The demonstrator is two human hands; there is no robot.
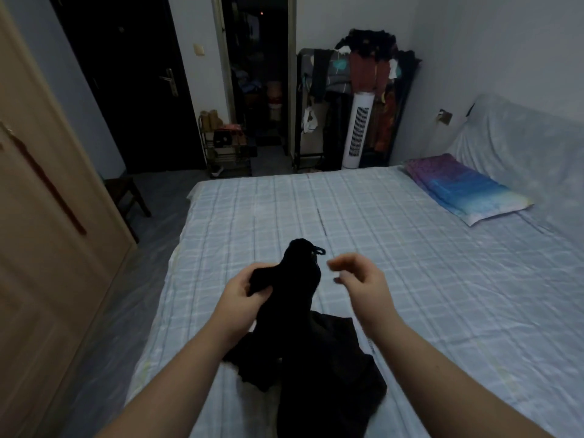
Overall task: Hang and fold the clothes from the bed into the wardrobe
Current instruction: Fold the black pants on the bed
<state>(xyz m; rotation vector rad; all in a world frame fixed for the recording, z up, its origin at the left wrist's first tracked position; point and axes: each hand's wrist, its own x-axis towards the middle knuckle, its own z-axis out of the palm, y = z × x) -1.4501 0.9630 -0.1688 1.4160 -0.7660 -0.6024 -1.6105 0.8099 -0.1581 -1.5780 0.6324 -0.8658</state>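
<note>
Checked blue bed (pixel 395 248) in a dim room, pillow (pixel 464 188) at right. Left hand (pixel 245 295) grips a black garment (pixel 303 343); right hand (pixel 360 279) hovers loosely curled, empty.

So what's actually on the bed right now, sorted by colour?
Black: 1, the black garment, partly lifted by the left hand
Purple and blue: 1, the pillow
Total: 2
The right hand holds nothing.
</note>
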